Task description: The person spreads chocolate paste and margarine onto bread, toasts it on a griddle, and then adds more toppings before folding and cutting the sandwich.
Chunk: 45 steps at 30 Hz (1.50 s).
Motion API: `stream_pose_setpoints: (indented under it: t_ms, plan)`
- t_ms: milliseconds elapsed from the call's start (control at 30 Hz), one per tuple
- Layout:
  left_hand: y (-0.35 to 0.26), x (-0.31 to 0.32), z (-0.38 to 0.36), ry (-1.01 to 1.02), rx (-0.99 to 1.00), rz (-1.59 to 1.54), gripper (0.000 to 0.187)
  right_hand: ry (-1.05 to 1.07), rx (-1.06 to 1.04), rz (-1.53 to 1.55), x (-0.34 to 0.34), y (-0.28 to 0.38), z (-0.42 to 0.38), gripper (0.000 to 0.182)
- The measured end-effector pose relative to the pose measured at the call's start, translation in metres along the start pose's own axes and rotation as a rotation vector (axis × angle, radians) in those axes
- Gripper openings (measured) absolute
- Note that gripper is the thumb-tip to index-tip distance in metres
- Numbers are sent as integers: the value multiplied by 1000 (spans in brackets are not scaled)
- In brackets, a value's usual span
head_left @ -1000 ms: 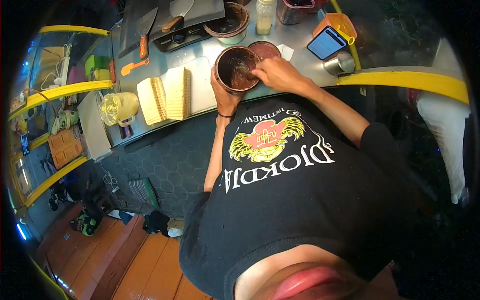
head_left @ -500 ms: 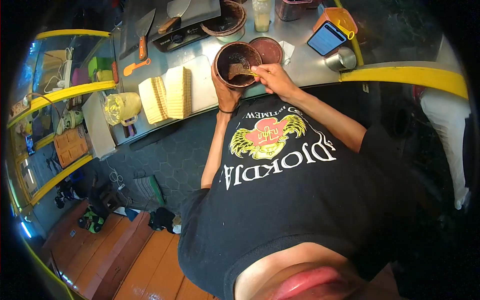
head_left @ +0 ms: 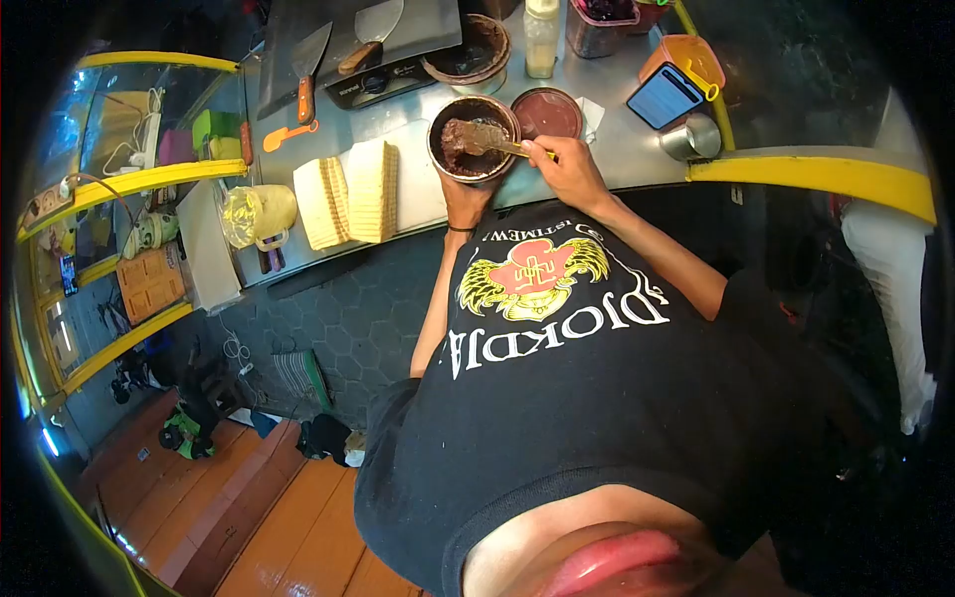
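My left hand [head_left: 464,203] is wrapped round the lower side of a round tub [head_left: 435,157], its mouth tilted up towards me. Dark brown paste coats the tub's inner wall. In my right hand [head_left: 575,171] is the yellowish handle of a flat spatula [head_left: 487,137]. The blade, thickly smeared with brown paste, lies over the tub's mouth. A round brown lid [head_left: 547,113] rests on the counter just behind the tub. To the left of the tub, two pale yellow bread blocks [head_left: 372,194] sit side by side on a white board [head_left: 419,154].
On the steel counter [head_left: 629,164] are a griddle [head_left: 418,40], scrapers [head_left: 306,99], an orange spatula [head_left: 288,135], a brown-smeared bowl [head_left: 487,75], a bottle [head_left: 541,45], a phone [head_left: 665,97] against an orange container, a metal cup [head_left: 690,137] and a yellow-filled jug [head_left: 271,211].
The spatula has lifted within the tub's mouth and now carries a thick load of brown paste. The tub's mouth is tilted more towards me. The whole view has shifted slightly.
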<state>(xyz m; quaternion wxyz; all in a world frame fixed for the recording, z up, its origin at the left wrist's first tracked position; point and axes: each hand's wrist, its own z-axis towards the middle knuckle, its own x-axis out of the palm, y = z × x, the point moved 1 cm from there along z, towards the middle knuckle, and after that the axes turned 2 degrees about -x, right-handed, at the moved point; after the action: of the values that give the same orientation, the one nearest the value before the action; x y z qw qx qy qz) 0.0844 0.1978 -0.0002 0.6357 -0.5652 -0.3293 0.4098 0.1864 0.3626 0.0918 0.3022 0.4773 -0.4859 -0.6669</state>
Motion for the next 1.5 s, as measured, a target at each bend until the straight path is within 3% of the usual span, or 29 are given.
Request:
stream_pose_setpoints:
  t_ms: [100, 233, 300, 533, 600, 700, 967, 1033, 1067, 1133, 1200, 1233, 1300, 1433, 1500]
  plan:
    - [7, -1, -1, -18, 61, 24, 104, 27, -79, -122, -5, 5, 7, 33]
    - [15, -5, -1, 30, 52, 112, 102, 130, -34, -68, 16, -10, 16, 36]
    - [18, -7, -2, 55, 35, 122, 101, 128, -2, 108, 24, -12, 17, 39]
    - [31, -5, -2, 67, 78, 219, 99, 108, 59, 174, 24, -13, 14, 43]
    - [27, -3, -1, 41, 102, 254, 99, 175, 305, 390, 21, -20, 11, 42]
    - [8, 2, -2, -24, 157, 262, 99, 153, 290, 509, 19, -29, 6, 40]
    - [3, -9, 1, 39, 88, 404, 97, 170, 342, 570, 11, -37, 9, 38]
    - [-14, -32, 6, 200, 121, 449, 82, 173, 359, 576, 1, -37, 10, 38]
    - [-29, -48, 7, 197, 30, 457, 64, 188, 387, 591, -5, -35, 9, 37]
    - [-41, -92, 6, 69, 209, 741, 37, 186, 386, 582, -12, -35, 8, 37]
    - [-49, -122, 2, -196, 229, 969, 57, 175, 381, 575, -20, -35, 5, 37]
    - [-58, -133, 0, -197, 165, 1217, 72, 184, 383, 577, -22, -34, 4, 37]
    - [-51, -155, -3, -123, 36, 1264, 80, 133, 372, 562, -26, -32, 3, 38]
    - [-48, -175, 4, -57, -27, 1054, 78, 119, 351, 565, -32, -29, 5, 40]
    - [-40, -188, 15, -124, -151, 755, 70, 120, 334, 560, -34, -23, 7, 39]
